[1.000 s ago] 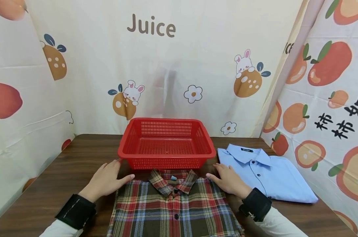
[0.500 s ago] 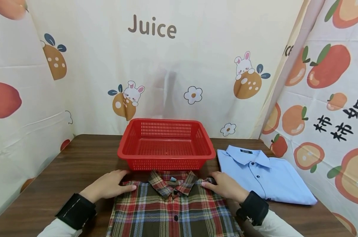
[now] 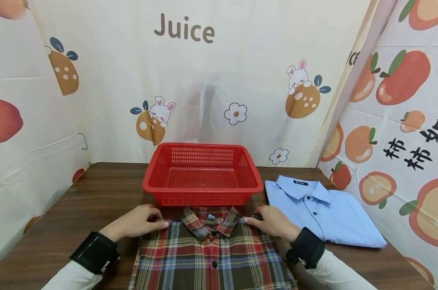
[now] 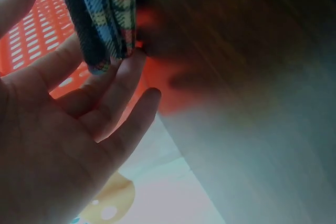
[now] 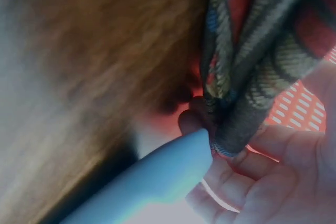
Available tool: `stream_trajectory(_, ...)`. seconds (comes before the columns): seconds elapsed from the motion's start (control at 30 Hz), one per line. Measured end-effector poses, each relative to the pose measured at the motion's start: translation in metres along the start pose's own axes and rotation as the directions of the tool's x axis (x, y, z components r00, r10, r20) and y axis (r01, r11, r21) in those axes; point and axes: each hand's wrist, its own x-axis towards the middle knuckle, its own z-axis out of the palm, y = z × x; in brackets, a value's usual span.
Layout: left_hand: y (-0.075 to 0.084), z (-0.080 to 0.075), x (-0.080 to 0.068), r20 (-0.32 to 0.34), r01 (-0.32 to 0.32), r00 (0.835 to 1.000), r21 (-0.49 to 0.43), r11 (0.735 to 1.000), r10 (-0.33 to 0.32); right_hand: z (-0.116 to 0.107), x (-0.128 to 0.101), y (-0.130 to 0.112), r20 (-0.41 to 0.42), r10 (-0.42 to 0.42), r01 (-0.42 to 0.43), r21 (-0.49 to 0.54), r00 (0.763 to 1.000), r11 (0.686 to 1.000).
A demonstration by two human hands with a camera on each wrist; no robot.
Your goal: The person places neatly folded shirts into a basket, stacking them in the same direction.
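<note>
A folded plaid shirt (image 3: 213, 251) lies collar-up at the near middle of the table in the head view. My left hand (image 3: 137, 221) grips its left shoulder, thumb on top and fingers curled over the far edge. On the opposite shoulder, my right hand (image 3: 275, 222) pinches the cloth the same way. The left wrist view shows the shirt's layered edge (image 4: 105, 14) with the fingertips (image 4: 137, 59) right under it. In the right wrist view, the fingers sit beneath the plaid layers (image 5: 262, 72), close to the light blue shirt (image 5: 157, 177).
Directly beyond the plaid shirt's collar stands a red plastic basket (image 3: 204, 198) with nothing inside. The folded light blue shirt (image 3: 324, 213) lies to the right on the wooden table (image 3: 70, 225). Printed curtains (image 3: 204, 80) enclose the back and sides.
Both hands have drawn in from beside the shoulders, their spread fingers curling round the plaid shirt's far edge. The shirts and basket have stayed in place.
</note>
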Motion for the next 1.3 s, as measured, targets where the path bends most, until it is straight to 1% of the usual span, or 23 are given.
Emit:
stream_trajectory(0.13, 0.000, 0.001, 0.002, 0.036, -0.009, 0.999, -0.086, 0.996, 0.012, 0.001, 0.002, 0.002, 0.036, 0.004, -0.006, 0.051, 0.999, 0.999)
stream_trajectory(0.23, 0.000, 0.002, 0.005, 0.070, 0.007, 0.998, -0.142, 0.990, 0.003, 0.001, 0.004, 0.004, 0.053, 0.004, -0.008, 0.085, 0.999, 0.996)
stream_trajectory(0.37, 0.000, -0.002, 0.008, 0.109, 0.014, 0.994, -0.169, 0.986, 0.004, -0.001, 0.008, 0.007, 0.060, 0.015, -0.023, 0.133, 0.998, 0.991)
stream_trajectory(0.5, -0.001, -0.006, 0.008, 0.134, 0.052, 0.991, -0.183, 0.982, -0.027, -0.003, 0.008, 0.007, 0.065, 0.082, -0.094, 0.203, 0.994, 0.975)
stream_trajectory(0.57, -0.003, -0.008, 0.007, 0.151, 0.090, 0.987, -0.208, 0.974, -0.059, -0.003, 0.007, 0.007, 0.065, 0.127, -0.139, 0.234, 0.990, 0.962)
stream_trajectory(0.63, -0.006, -0.009, 0.004, 0.172, 0.136, 0.980, -0.240, 0.961, -0.096, -0.002, 0.005, 0.007, 0.069, 0.188, -0.200, 0.270, 0.980, 0.942)
stream_trajectory(0.67, -0.008, -0.010, 0.002, 0.183, 0.164, 0.976, -0.262, 0.951, -0.117, -0.001, 0.004, 0.008, 0.076, 0.222, -0.235, 0.297, 0.972, 0.926)
stream_trajectory(0.73, -0.010, -0.011, -0.001, 0.209, 0.230, 0.963, -0.315, 0.921, -0.170, -0.001, 0.000, 0.009, 0.091, 0.287, -0.301, 0.358, 0.953, 0.884)
stream_trajectory(0.83, -0.010, -0.011, -0.007, 0.229, 0.333, 0.938, -0.379, 0.863, -0.261, -0.001, -0.006, 0.009, 0.133, 0.369, -0.387, 0.465, 0.920, 0.796)
stream_trajectory(0.9, -0.008, -0.010, -0.010, 0.234, 0.393, 0.918, -0.413, 0.822, -0.321, -0.002, -0.011, 0.010, 0.173, 0.391, -0.420, 0.531, 0.904, 0.736)
stream_trajectory(0.93, -0.006, -0.010, -0.012, 0.236, 0.412, 0.910, -0.424, 0.807, -0.341, -0.003, -0.013, 0.010, 0.197, 0.396, -0.434, 0.562, 0.897, 0.704)
stream_trajectory(1.0, -0.004, -0.009, -0.015, 0.237, 0.437, 0.899, -0.439, 0.785, -0.368, -0.003, -0.017, 0.010, 0.244, 0.402, -0.462, 0.607, 0.883, 0.646)
stream_trajectory(1.07, -0.003, -0.009, -0.018, 0.239, 0.450, 0.893, -0.460, 0.765, -0.382, -0.005, -0.020, 0.010, 0.289, 0.390, -0.480, 0.632, 0.874, 0.608)
stream_trajectory(1.13, -0.002, -0.007, -0.020, 0.250, 0.457, 0.890, -0.492, 0.742, -0.382, -0.006, -0.024, 0.009, 0.333, 0.380, -0.502, 0.644, 0.863, 0.576)
stream_trajectory(1.17, -0.002, -0.006, -0.022, 0.258, 0.463, 0.886, -0.505, 0.728, -0.385, -0.007, -0.026, 0.010, 0.349, 0.373, -0.509, 0.644, 0.860, 0.571)
stream_trajectory(1.23, -0.001, -0.005, -0.025, 0.281, 0.467, 0.884, -0.539, 0.701, -0.372, -0.007, -0.031, 0.010, 0.382, 0.353, -0.520, 0.647, 0.854, 0.558)
stream_trajectory(1.3, 0.001, -0.004, -0.030, 0.309, 0.462, 0.886, -0.559, 0.688, -0.345, -0.007, -0.036, 0.010, 0.404, 0.339, -0.528, 0.651, 0.849, 0.546)
